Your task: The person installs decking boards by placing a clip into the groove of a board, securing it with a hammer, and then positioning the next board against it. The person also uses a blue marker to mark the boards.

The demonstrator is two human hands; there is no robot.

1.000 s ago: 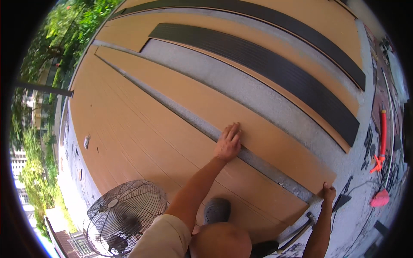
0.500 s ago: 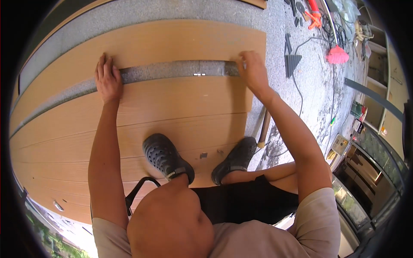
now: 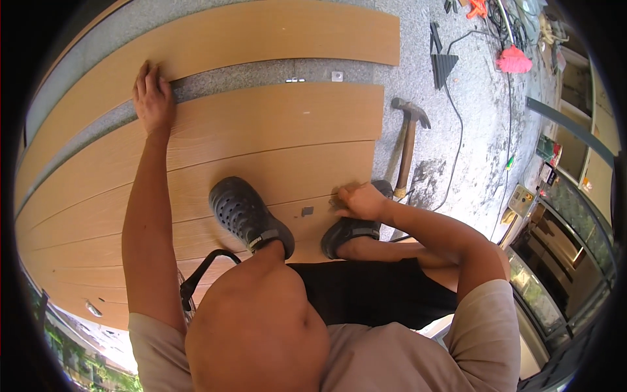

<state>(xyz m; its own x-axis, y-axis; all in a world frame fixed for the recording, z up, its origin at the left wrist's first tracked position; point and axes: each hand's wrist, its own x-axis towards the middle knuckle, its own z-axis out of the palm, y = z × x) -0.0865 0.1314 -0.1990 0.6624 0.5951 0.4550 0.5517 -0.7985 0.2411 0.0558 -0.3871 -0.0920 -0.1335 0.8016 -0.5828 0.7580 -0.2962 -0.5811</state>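
A loose tan plank [image 3: 274, 36] lies beyond rows of tan boards [image 3: 261, 117], separated from them by a strip of bare speckled floor. My left hand [image 3: 152, 98] rests at the loose plank's near edge, fingers apart. A small metal piece [image 3: 295, 80] and a square piece [image 3: 337, 76] sit in the strip. My right hand [image 3: 356, 201] is low over the boards beside my right shoe [image 3: 343, 235], fingers bent but apart, slightly blurred, with nothing seen in them. A hammer [image 3: 408, 130] with a wooden handle lies on the floor just right of the boards.
Dark triangular pieces [image 3: 444, 68], cables, a pink brush head [image 3: 514, 60] and red-orange tools [image 3: 475, 9] lie at upper right. A long grey strip [image 3: 568, 127] crosses the cluttered cabinets and glass panels at right. A black tubular frame [image 3: 215, 261] is by my left knee.
The view has swung round toward my body and feet. My right hand has left the loose plank's end and moved down toward my right shoe; my left hand remains on the plank.
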